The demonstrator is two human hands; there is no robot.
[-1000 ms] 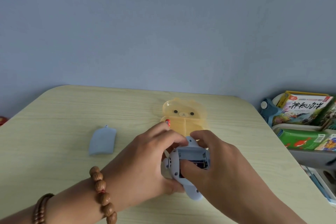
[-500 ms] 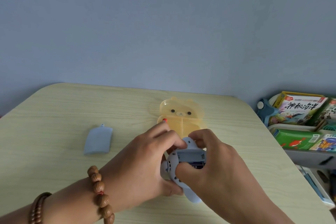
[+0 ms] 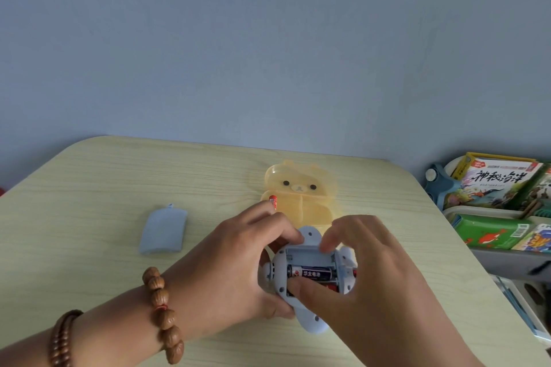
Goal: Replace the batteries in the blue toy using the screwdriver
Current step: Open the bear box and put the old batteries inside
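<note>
The blue toy (image 3: 310, 323) lies on its front near the table's front edge with its battery bay open. A black battery (image 3: 310, 273) sits across the bay, and a red-tipped one lies below it under my thumb. My left hand (image 3: 232, 271) grips the toy's left side. My right hand (image 3: 366, 274) curls over the bay, thumb pressing on the lower battery and fingertips on the bay's top edge. The blue battery cover (image 3: 164, 231) lies loose to the left. A red battery (image 3: 272, 204) rests at the yellow box's left edge. No screwdriver is visible.
A yellow bear-shaped box (image 3: 301, 188) lies open on the wooden table (image 3: 104, 188) just behind the toy. Right of the table stands a shelf with picture books (image 3: 501, 182) and green boxes (image 3: 489, 231). A blue-grey wall is behind.
My right hand has shifted, uncovering the bay so the black battery shows; its thumb has moved down onto the lower battery. The left hand keeps its hold on the toy.
</note>
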